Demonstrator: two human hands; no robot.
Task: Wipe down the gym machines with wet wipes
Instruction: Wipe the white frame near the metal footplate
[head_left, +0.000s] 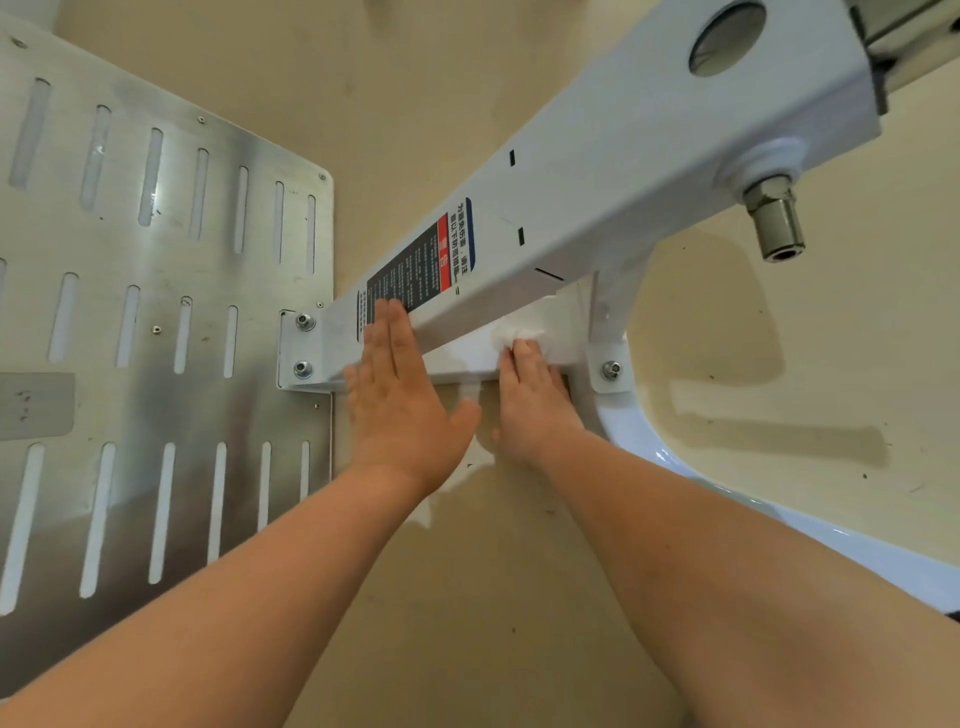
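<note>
A white gym machine beam (623, 171) runs diagonally from the upper right down to a bolted bracket at the centre. It carries a dark warning label (415, 270). My left hand (400, 395) lies flat with straight fingers against the beam's lower end, fingertips on the label's edge. My right hand (530, 400) presses a crumpled white wet wipe (519, 335) against the beam's lower side face, fingers over the wipe.
A brushed metal foot plate (156, 322) with several slots fills the left. A curved white frame tube (727, 499) sweeps to the lower right. A metal pin (774, 218) sticks out of the beam at upper right. Beige floor (519, 597) lies beneath.
</note>
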